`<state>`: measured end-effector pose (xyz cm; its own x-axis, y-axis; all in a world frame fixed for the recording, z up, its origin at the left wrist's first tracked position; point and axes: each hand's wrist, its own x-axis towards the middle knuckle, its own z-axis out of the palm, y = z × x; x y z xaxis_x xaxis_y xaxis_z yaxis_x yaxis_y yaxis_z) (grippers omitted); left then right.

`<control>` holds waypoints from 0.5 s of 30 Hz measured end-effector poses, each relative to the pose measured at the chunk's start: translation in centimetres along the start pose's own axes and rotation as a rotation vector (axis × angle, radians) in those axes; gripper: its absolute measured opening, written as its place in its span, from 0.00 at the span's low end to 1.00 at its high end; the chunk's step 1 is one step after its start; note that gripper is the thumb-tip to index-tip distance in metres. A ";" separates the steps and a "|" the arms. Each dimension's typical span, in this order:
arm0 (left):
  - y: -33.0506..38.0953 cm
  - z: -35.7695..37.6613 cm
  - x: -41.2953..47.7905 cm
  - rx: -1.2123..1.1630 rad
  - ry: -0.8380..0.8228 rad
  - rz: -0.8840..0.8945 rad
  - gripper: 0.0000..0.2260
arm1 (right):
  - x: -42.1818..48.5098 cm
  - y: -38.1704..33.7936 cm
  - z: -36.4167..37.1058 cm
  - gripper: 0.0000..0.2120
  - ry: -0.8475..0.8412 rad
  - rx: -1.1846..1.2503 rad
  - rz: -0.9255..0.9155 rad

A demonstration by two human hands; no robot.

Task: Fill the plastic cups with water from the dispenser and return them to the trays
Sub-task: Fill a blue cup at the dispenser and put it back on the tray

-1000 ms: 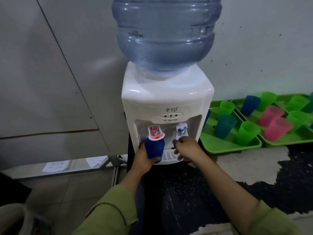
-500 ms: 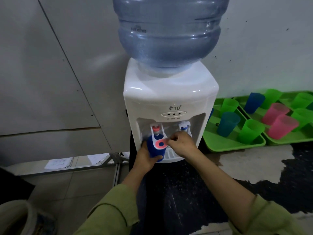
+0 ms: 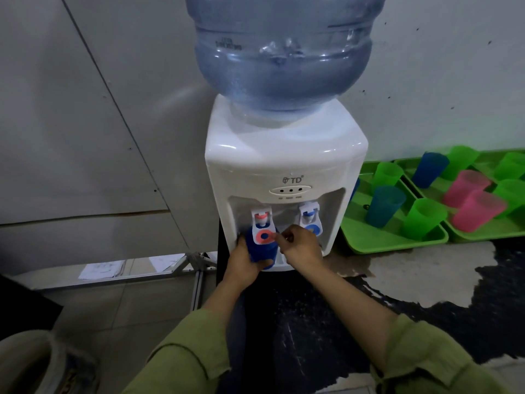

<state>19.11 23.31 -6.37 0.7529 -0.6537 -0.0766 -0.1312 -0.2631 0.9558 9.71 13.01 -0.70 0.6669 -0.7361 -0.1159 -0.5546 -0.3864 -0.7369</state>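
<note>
Okay, white dispenser point(image 3: 284, 163) sat at frame center and read "TD" on its front, with a small logo mark to the left of the letters and a three-dot indicator panel point(image 3: 290, 190) just below. The tiny marks under the dots were too small to read. The water bottle point(image 3: 281, 52) stood inverted on top at 12 o'clock, and the raised lettering on its shoulder was illegible. The left hand point(image 3: 241, 261) gripped the blue cup point(image 3: 260, 250), fingers wrapped around its wall from 7 o'clock, holding it upright under the red tap point(image 3: 262, 218) and over the drip grille. The right hand point(image 3: 301, 247) came in from 4 o'clock with its fingers curled and the tips together on the right edge of the red lever point(image 3: 265, 236). I could not tell whether they pinched or only pushed it. The blue tap point(image 3: 309, 216) sat at 3 o'clock of the red one, untouched. The water level inside the cup was hidden. At 3 o'clock of the dispenser, the near tray point(image 3: 392, 243) held a teal cup point(image 3: 385, 204) and two green cups point(image 3: 424, 218). The far tray point(image 3: 483, 233), just beside it, held pink cups point(image 3: 478, 210), a second blue cup point(image 3: 430, 169) and more green ones. Papers point(image 3: 102, 270) lay on the floor at 8 o'clock, print unreadable. Both sleeves were olive green.
</note>
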 end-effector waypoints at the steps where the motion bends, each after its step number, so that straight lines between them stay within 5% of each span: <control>1: 0.0 0.0 -0.1 0.033 0.008 -0.004 0.30 | -0.2 0.5 -0.2 0.13 -0.007 0.004 -0.010; 15: -0.1 5.2 -5.3 0.051 0.153 -0.035 0.31 | -2.8 9.3 -7.0 0.07 -0.277 -0.117 -0.131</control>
<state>11.79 23.10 -7.57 0.8467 -0.5286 -0.0613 -0.1330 -0.3218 0.9374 -0.78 7.59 -2.60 0.8375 -0.5030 -0.2136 -0.4977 -0.5406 -0.6783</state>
